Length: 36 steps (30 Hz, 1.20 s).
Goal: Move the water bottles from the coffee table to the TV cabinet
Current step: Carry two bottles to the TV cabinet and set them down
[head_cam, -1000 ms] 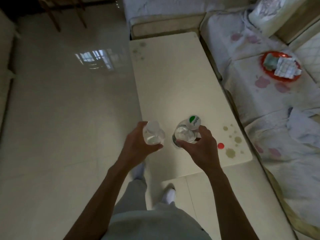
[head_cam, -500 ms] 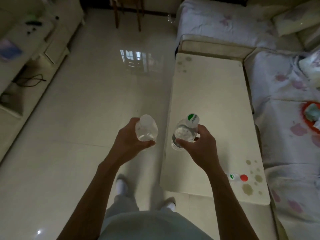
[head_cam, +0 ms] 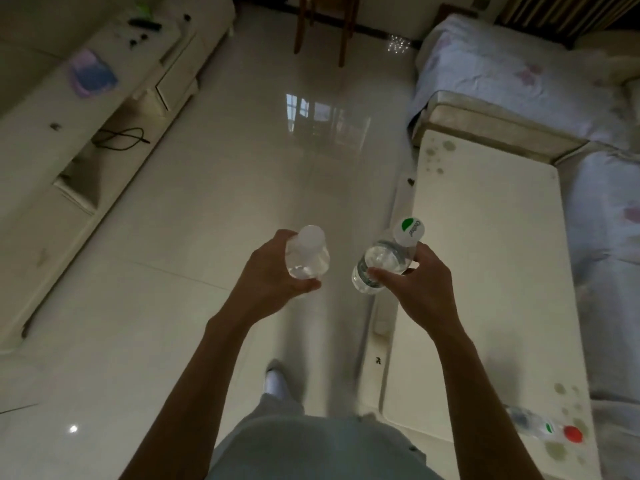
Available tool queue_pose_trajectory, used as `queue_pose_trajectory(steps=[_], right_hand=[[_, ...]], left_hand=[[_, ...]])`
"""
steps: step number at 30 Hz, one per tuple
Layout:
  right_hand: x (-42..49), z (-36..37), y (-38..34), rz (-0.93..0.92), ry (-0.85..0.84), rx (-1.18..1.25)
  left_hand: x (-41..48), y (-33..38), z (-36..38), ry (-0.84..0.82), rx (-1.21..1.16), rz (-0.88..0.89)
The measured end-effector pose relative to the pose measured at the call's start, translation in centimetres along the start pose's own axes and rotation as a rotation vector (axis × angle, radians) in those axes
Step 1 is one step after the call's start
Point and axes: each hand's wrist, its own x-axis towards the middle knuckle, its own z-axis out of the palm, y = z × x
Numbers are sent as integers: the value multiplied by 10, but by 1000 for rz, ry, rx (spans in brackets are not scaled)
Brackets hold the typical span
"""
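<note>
The left hand (head_cam: pixel 273 275) grips a clear plastic white-capped bottle (head_cam: pixel 306 258); the right hand (head_cam: pixel 422 292) clasps a green-capped bottle (head_cam: pixel 379 268). Both hang above glossy floor tiles (head_cam: pixel 207 237), just off the pale surface (head_cam: pixel 485 271) and its long edge. A third bottle (head_cam: pixel 533 422) lies on its side by the near corner.

clear plastic bottles (head_cam: pixel 307 258), glossy tiled floor (head_cam: pixel 242 188)
</note>
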Motion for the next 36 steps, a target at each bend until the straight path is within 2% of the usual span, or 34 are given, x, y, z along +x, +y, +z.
queue_pose_trajectory(steps=[14, 28, 36], right_hand=[[92, 65, -72, -84, -104, -28], [291, 59, -99, -183, -271, -43], [379, 64, -132, -228, -261, -24]], left_hand=[[75, -28, -59, 73, -56, -52], [240, 22, -70, 226, 47, -142], [320, 32, -85, 247, 45, -171]])
